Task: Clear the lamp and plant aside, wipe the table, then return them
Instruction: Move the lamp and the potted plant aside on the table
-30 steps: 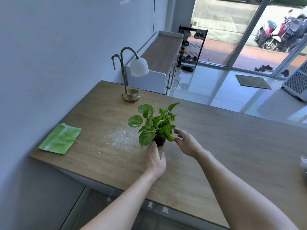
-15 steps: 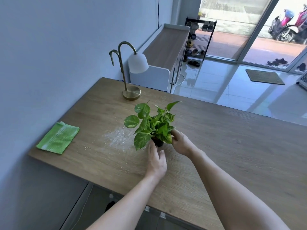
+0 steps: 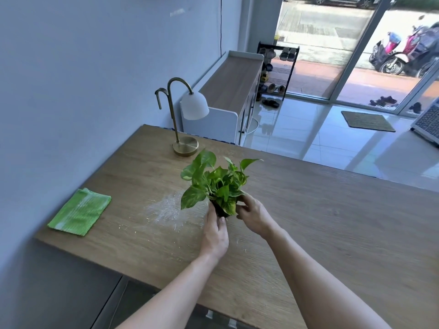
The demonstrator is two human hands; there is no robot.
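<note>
A small leafy green plant [image 3: 215, 181] in a dark pot sits near the middle of the wooden table [image 3: 320, 210]. My left hand [image 3: 215, 231] grips the pot from the near left side and my right hand [image 3: 253, 214] grips it from the right; the pot is mostly hidden by fingers and leaves. A brass lamp [image 3: 184, 119] with a white shade stands at the table's far left corner. A folded green cloth [image 3: 80, 211] lies flat at the left edge. White dust and crumbs [image 3: 164, 210] are scattered left of the plant.
The grey wall runs along the table's left side. Beyond the far edge stand a white sideboard [image 3: 235, 84] and a shoe rack [image 3: 276, 70]. A tiled floor, a doormat [image 3: 367, 120] and glass doors lie to the right.
Both hands closed in on the pot: the right hand moved from open beside the leaves to gripping the pot, and the left hand wrapped its side. The view shifted slightly.
</note>
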